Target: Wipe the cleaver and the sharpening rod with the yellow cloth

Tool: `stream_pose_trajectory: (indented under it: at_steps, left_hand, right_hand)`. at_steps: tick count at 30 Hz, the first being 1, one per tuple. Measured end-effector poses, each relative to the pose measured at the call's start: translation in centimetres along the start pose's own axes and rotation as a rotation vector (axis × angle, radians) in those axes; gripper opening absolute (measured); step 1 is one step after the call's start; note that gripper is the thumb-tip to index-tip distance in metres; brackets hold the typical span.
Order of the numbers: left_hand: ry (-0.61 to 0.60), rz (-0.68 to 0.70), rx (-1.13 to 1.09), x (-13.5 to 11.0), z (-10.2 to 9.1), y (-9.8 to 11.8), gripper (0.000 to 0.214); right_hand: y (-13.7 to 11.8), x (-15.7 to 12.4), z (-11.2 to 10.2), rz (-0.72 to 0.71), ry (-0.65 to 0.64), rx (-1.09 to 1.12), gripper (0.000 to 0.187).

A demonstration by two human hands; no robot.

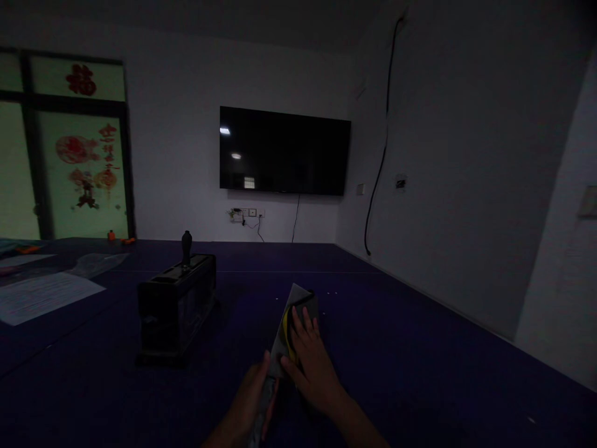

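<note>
Left hand (249, 393) is clamping one grey blade (297, 294) above one table (373, 361); right hand (313, 361) is covering one yellow-edged piece (286, 326), its grip unclear. One knobbed box (180, 311) is standing leftward.

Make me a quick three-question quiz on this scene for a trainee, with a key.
1. Which hand spreads its fingers over the flat grey piece with a curved yellow part? A) left B) right
2. True or false: a black box-shaped holder with a black handle rising from its top stands left of the grey piece.
3. Fill in: above the white wall sockets hangs a wide, black, rectangular ____.

Key: 1. B, the right hand. 2. True. 3. Television.
</note>
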State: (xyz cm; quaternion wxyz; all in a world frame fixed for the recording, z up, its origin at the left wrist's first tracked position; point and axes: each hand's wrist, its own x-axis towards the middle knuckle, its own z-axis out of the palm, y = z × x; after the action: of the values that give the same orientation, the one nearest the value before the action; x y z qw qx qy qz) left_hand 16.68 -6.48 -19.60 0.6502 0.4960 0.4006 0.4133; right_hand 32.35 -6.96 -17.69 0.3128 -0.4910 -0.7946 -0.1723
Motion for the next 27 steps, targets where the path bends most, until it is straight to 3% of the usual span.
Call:
stream_pose_trajectory:
  at_steps: [6, 12, 16, 22, 27]
  left_hand:
    - [-0.059, -0.020, -0.041, 0.6, 0.0, -0.4, 0.072]
    - [-0.084, -0.046, -0.104, 1.0, -0.1, -0.7, 0.070]
    - [-0.096, -0.046, -0.135, 1.0, -0.1, -0.7, 0.068]
    - [-0.090, -0.024, -0.144, 0.8, 0.0, -0.6, 0.070]
    - [-0.047, 0.037, -0.115, 0.8, -0.2, -0.7, 0.069]
  right_hand:
    - [0.2, -0.1, 1.1, -0.015, 0.047, 0.014, 0.053]
    - [1.4, -0.2, 2.8, 0.011, 0.202, 0.093, 0.075]
    - [1.7, -0.3, 3.0, 0.089, 0.279, 0.168, 0.075]
    - [1.2, -0.5, 2.6, 0.103, 0.306, 0.200, 0.067]
    - [0.0, -0.8, 2.4, -0.053, 0.218, 0.167, 0.066]
